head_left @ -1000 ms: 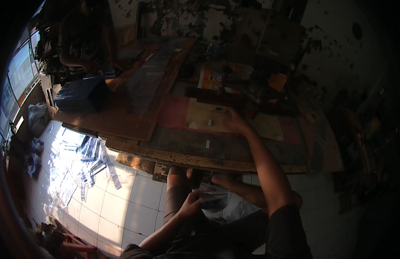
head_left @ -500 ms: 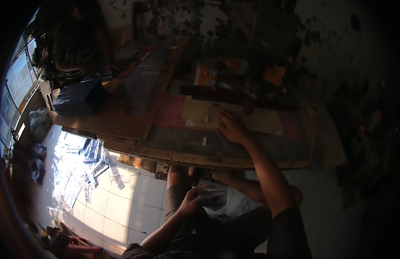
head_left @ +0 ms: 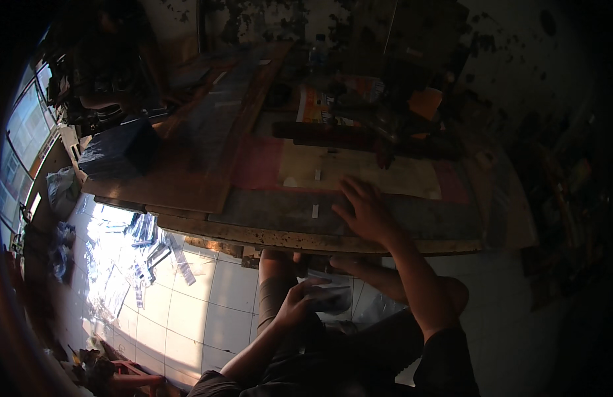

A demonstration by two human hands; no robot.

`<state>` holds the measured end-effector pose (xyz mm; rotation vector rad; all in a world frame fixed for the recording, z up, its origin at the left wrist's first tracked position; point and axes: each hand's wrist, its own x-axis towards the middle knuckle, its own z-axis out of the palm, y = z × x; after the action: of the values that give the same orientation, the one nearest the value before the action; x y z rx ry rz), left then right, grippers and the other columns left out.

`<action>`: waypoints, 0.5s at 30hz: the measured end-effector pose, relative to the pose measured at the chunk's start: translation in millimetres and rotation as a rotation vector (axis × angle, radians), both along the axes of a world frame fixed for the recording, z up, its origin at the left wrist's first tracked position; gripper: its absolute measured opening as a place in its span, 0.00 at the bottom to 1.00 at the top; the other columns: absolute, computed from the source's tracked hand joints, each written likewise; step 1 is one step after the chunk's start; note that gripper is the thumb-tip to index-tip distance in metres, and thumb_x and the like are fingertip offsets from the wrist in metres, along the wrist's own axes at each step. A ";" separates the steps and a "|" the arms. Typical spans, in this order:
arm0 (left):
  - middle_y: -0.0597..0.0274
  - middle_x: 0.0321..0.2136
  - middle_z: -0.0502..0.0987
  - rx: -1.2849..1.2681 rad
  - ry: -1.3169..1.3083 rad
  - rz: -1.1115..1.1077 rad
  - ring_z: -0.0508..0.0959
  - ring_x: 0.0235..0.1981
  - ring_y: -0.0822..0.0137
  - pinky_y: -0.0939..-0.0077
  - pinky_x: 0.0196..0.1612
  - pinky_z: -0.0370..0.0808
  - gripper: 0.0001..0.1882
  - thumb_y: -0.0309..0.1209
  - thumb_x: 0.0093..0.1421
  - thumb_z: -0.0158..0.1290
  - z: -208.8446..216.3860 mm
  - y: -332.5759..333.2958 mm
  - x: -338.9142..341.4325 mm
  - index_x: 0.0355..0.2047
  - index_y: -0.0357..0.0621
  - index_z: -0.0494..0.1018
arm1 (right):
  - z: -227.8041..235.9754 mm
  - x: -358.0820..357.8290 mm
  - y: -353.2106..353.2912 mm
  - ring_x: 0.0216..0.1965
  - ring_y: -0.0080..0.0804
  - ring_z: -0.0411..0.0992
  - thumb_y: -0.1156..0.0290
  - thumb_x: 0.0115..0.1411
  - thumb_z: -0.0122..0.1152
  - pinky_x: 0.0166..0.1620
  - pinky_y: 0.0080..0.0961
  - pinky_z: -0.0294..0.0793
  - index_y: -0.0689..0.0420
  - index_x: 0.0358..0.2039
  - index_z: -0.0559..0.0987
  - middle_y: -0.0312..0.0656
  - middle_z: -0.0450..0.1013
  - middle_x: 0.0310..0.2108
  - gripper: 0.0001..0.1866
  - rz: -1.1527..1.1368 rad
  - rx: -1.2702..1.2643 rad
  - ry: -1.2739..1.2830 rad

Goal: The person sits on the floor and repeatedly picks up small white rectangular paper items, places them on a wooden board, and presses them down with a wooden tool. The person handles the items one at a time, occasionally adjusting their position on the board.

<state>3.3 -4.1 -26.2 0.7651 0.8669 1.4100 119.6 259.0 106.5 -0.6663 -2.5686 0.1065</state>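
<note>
Low over my lap, my left hand (head_left: 298,299) is closed around a clear plastic bag (head_left: 333,300), which hangs to the right of its fingers. My right hand (head_left: 364,210) hovers or rests, I cannot tell which, at the near edge of a long yellowish sheet (head_left: 352,173) with red ends. Its fingers are apart and nothing shows between them. One small white slip (head_left: 317,175) lies on the sheet, and another white slip (head_left: 315,211) lies on the dark table surface (head_left: 266,210) to the left of my right hand.
A dark bar-shaped machine (head_left: 326,135) runs along the sheet's far edge. On the left stands a plastic-wrapped dark block (head_left: 118,149) on a brown board (head_left: 180,182); another person (head_left: 114,73) sits beyond. Shiny scraps (head_left: 131,251) cover the sunlit floor at left.
My right hand has drawn back toward me, off the middle of the sheet to its near edge. My left hand keeps its hold on the plastic bag; the view has shifted slightly.
</note>
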 end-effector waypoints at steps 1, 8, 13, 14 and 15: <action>0.44 0.49 0.82 0.003 0.005 0.016 0.82 0.53 0.55 0.61 0.60 0.78 0.24 0.30 0.65 0.54 -1.0 -0.3 0.3 0.60 0.33 0.70 | -2.1 -1.6 3.2 0.66 0.52 0.64 0.50 0.69 0.58 0.68 0.47 0.62 0.61 0.63 0.72 0.51 0.65 0.67 0.32 -0.003 0.015 0.007; 0.46 0.48 0.83 0.013 -0.004 0.033 0.83 0.52 0.59 0.66 0.59 0.77 0.27 0.33 0.64 0.52 5.1 1.2 -0.1 0.60 0.30 0.69 | 0.9 -9.5 12.0 0.67 0.51 0.63 0.50 0.69 0.57 0.69 0.48 0.59 0.61 0.64 0.72 0.50 0.64 0.68 0.33 -0.002 -0.025 0.012; 0.44 0.48 0.82 0.027 -0.045 0.013 0.82 0.53 0.56 0.62 0.60 0.77 0.26 0.33 0.66 0.53 5.5 2.8 -0.2 0.61 0.31 0.68 | -1.1 -8.7 14.0 0.68 0.50 0.63 0.49 0.69 0.57 0.70 0.47 0.58 0.62 0.64 0.72 0.50 0.64 0.68 0.33 -0.004 -0.004 0.009; 0.42 0.50 0.81 0.052 -0.053 -0.002 0.82 0.54 0.53 0.59 0.61 0.77 0.26 0.33 0.67 0.55 1.9 3.5 -2.5 0.61 0.31 0.68 | -1.9 -8.4 14.6 0.68 0.50 0.63 0.50 0.70 0.57 0.70 0.47 0.58 0.62 0.64 0.72 0.50 0.64 0.68 0.32 -0.004 -0.010 0.012; 0.40 0.52 0.79 0.076 -0.060 -0.017 0.81 0.56 0.49 0.56 0.61 0.78 0.25 0.32 0.68 0.56 1.0 3.7 -3.8 0.61 0.32 0.68 | -2.7 -8.5 14.9 0.68 0.50 0.63 0.50 0.70 0.57 0.70 0.46 0.58 0.62 0.64 0.72 0.50 0.64 0.68 0.32 -0.004 -0.016 0.015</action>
<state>-0.6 -0.3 -25.3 0.7820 0.7621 1.4500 111.1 273.8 103.9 -0.6739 -2.5543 0.1306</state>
